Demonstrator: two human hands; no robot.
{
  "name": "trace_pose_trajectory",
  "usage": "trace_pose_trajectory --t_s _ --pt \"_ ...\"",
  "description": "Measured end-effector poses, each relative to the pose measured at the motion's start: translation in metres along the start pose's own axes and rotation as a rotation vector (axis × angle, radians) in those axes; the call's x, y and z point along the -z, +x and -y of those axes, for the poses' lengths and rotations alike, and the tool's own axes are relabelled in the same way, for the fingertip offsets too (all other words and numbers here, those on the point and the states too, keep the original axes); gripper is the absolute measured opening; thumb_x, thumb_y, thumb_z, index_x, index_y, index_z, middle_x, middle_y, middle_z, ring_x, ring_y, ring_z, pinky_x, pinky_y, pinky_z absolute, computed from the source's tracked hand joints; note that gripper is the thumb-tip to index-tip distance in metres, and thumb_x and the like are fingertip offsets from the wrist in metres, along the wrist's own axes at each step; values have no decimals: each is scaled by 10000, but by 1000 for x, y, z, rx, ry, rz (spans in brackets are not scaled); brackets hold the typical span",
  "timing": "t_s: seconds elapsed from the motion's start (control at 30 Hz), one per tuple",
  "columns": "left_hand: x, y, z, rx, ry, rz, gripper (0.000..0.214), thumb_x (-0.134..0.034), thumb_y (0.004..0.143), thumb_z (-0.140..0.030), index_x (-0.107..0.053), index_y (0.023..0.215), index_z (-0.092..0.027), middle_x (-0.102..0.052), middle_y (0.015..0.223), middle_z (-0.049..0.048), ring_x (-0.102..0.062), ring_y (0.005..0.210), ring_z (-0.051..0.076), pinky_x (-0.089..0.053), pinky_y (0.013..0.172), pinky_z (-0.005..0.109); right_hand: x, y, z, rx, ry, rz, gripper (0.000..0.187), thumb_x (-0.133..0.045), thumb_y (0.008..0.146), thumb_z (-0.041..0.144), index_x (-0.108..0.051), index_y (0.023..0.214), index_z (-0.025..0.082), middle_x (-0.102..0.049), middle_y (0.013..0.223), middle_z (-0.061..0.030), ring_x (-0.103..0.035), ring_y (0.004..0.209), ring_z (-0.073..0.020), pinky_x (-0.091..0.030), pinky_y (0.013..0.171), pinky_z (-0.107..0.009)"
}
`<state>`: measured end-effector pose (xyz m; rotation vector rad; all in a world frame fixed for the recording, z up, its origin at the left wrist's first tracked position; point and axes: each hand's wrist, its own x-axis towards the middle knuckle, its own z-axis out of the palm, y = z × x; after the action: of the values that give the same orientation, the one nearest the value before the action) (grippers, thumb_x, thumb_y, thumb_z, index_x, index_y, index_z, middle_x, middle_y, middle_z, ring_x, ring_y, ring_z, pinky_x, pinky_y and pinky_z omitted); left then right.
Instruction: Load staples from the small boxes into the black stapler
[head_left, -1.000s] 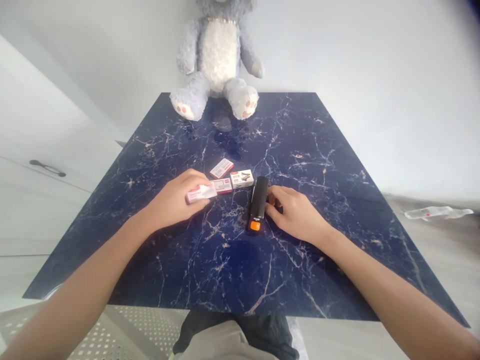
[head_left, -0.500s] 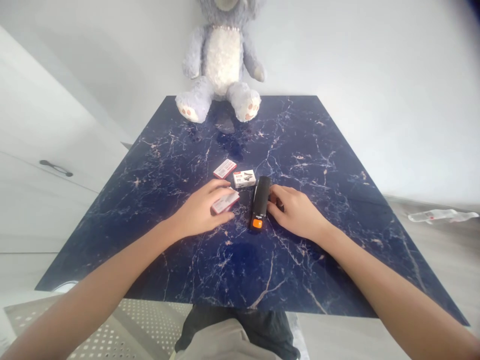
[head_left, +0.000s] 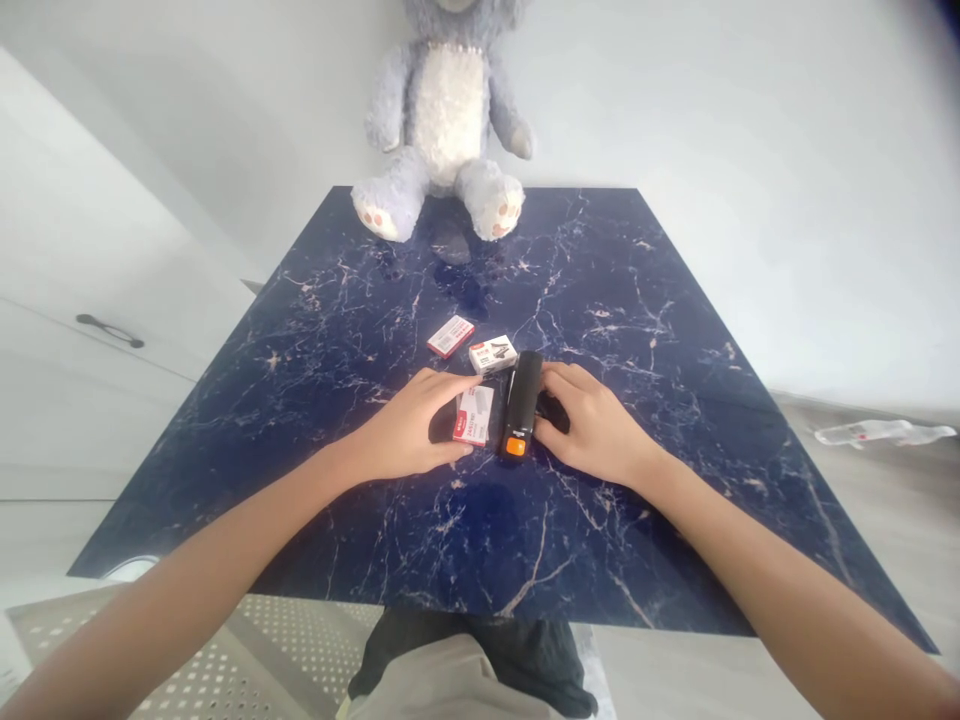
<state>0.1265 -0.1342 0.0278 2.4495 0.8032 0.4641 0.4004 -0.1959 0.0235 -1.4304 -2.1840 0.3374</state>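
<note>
My left hand spans a small red-and-white staple box, gripping it between the fingers at its far end and the thumb at its near end. To the right of it a black stapler with an orange patch lies lengthwise, pointing away from me. My right hand holds the stapler's right side with curled fingers and thumb; some fingertips are hidden. Just beyond the stapler and left hand sits a white box with a black picture. A second red-and-white box lies flat farther left.
Everything rests on a dark blue marble-patterned table. A grey plush bear sits at its far edge against the wall. Left stands a white cabinet with a dark handle. A clear plastic bottle lies on the floor at right.
The staple box in my left hand has turned, showing its red-marked face, and shifted right toward the stapler. The white box beyond has rotated slightly. My right hand and the stapler stay nearly still.
</note>
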Motion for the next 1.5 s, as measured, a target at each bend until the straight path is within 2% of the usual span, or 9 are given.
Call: trace_pose_trajectory --t_s 0.27,0.47,0.6,1.07,1.17,1.27,1.3,1.4,1.5 --pt "-3 -3 -7 18 -73 38 914 -815 784 -272 -348 1566 -337 -559 1448 107 -567 1285 317 -497 1067 514 -3 -1 14 77 73 66 272 -592 836 153 -614 1105 185 -591 1379 -152 -587 1185 -318 -475 1035 -474" --pt "-6 -3 -11 1 -12 8 854 -856 742 -316 -451 1494 -315 -618 1348 105 -562 1263 344 -477 1071 558 -4 -2 10 94 74 62 264 -591 844 139 -610 1103 188 -581 1400 -143 -580 1202 -313 -472 1050 -475" --pt "-9 -3 -12 -45 -10 7 854 -850 742 -286 -444 1494 -291 -538 1449 125 -523 1321 339 -452 1113 545 -4 -2 9 101 69 51 257 -594 850 134 -613 1100 189 -585 1397 -144 -583 1208 -315 -479 1049 -479" --pt "-5 -2 -17 -85 33 -19 816 -842 747 -399 -485 1466 -252 -627 1333 124 -550 1222 344 -468 1045 556 -5 -1 6 136 61 33 245 -621 860 139 -608 1096 206 -600 1374 -125 -604 1161 -318 -518 1006 -503" --pt "4 3 -8 -107 34 -125 596 -699 888 -395 -521 1437 -246 -602 1388 117 -543 1267 316 -440 1094 541 -5 -1 5 136 63 34 245 -626 866 141 -608 1101 206 -596 1383 -128 -607 1151 -314 -523 996 -505" --pt "16 22 17 -1 118 -283 455 -556 961 -264 -559 1415 -234 -566 1460 114 -501 1362 299 -375 1164 545 -5 -2 4 142 72 35 223 -632 872 150 -607 1086 208 -599 1378 -129 -611 1140 -305 -531 984 -493" --pt "21 32 28 22 157 -251 513 -562 943 -237 -531 1455 -223 -495 1540 125 -448 1422 316 -335 1191 562 -5 -2 3 143 73 34 213 -633 875 153 -606 1079 209 -597 1380 -130 -612 1140 -302 -532 984 -488" --pt "35 64 57 -13 184 27 663 -630 863 -215 -488 1509 -244 -317 1670 105 -346 1504 343 -289 1217 558 -5 -2 2 141 70 32 200 -638 878 157 -605 1069 208 -589 1394 -129 -610 1147 -298 -529 989 -483" --pt "50 86 68 -30 155 200 691 -693 836 -297 -505 1498 -243 -463 1584 106 -506 1386 318 -395 1144 475 -3 -2 1 145 71 39 195 -647 881 159 -604 1064 210 -596 1391 -122 -616 1130 -292 -534 979 -485"
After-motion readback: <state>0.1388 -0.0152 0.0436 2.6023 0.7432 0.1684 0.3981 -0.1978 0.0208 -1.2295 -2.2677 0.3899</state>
